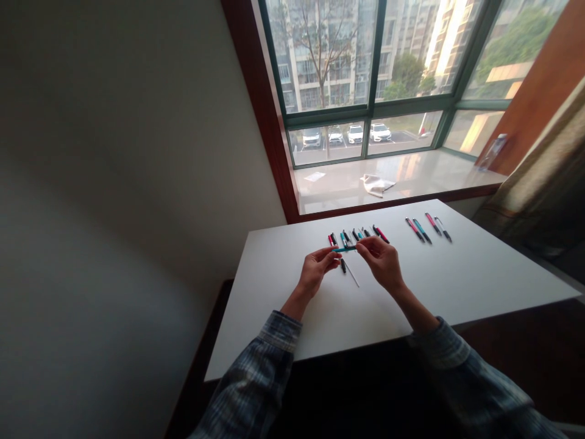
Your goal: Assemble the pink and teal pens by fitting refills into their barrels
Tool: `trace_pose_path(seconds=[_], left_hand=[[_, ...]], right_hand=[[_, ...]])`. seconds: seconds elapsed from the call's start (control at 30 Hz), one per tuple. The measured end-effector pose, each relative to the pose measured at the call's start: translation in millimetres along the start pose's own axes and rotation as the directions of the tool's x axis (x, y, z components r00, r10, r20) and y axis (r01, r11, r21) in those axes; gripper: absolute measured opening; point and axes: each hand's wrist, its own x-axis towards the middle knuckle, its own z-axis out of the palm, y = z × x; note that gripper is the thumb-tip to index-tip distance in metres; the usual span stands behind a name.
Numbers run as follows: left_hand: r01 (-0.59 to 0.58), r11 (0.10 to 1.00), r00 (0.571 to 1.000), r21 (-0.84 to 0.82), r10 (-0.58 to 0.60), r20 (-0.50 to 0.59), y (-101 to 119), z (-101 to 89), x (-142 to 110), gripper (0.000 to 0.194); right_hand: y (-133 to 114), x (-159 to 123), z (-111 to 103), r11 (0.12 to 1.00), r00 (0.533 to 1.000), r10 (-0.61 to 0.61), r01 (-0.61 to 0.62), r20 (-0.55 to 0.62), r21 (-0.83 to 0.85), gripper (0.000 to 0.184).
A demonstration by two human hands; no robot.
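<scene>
Over the middle of the white table, my left hand (316, 268) pinches one end of a teal pen barrel (343, 249). My right hand (380, 261) has its fingertips closed at the dark other end of the same barrel, which lies roughly level between the two hands. Just below it on the table are a short black pen part (343, 266) and a thin pale refill (353, 274). Behind my hands lies a row of pen parts (346, 236) in red, teal and black, partly hidden by my fingers.
Several whole pens (418, 230) in pink, teal and white lie at the right back of the white table (269, 292). Beyond it, the window sill (338, 198) bears a crumpled white cloth (377, 185) and a clear bottle (493, 151). A curtain (543, 146) hangs at the right.
</scene>
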Motion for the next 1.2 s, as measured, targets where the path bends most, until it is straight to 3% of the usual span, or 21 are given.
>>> trace_pose_path(seconds=[0.2,0.37,0.53,0.63,0.83,1.0,1.2], left_hand=[[-0.025,0.999,0.997,0.021,0.026,-0.066,-2.1,-4.0,3.7,0.045],[-0.037,0.995,0.999,0.089,0.040,-0.029,-5.9,-6.2,5.6,0.044],[-0.115,0.956,0.972,0.270,0.164,-0.167,-3.0,-14.8,7.8,0.044],[-0.141,0.916,0.953,0.377,0.229,-0.199,-2.7,-18.7,8.8,0.047],[-0.154,0.842,0.954,0.517,0.264,-0.146,-7.4,-18.4,7.9,0.047],[-0.183,0.854,0.953,0.487,0.276,-0.126,-6.9,-18.7,9.4,0.048],[-0.167,0.917,0.950,0.363,0.248,-0.191,-8.0,-19.3,10.1,0.038]], right_hand=[[10.7,-29.6,0.2,0.993,0.995,0.085,-0.089,-0.049,-0.083,0.027],[2.5,-54.9,21.1,0.984,0.991,0.069,-0.049,0.112,-0.173,0.010],[-4.4,-65.7,37.3,0.971,0.960,0.104,-0.041,0.259,-0.237,0.012],[-5.1,-70.2,43.0,0.922,0.927,0.122,0.027,0.354,-0.387,0.014],[-5.0,-69.8,48.4,0.803,0.880,0.123,0.182,0.458,-0.567,0.015],[-5.9,-65.6,44.7,0.805,0.861,0.128,0.201,0.493,-0.559,0.018],[-4.8,-63.6,36.2,0.792,0.852,0.151,0.198,0.501,-0.577,0.017]])
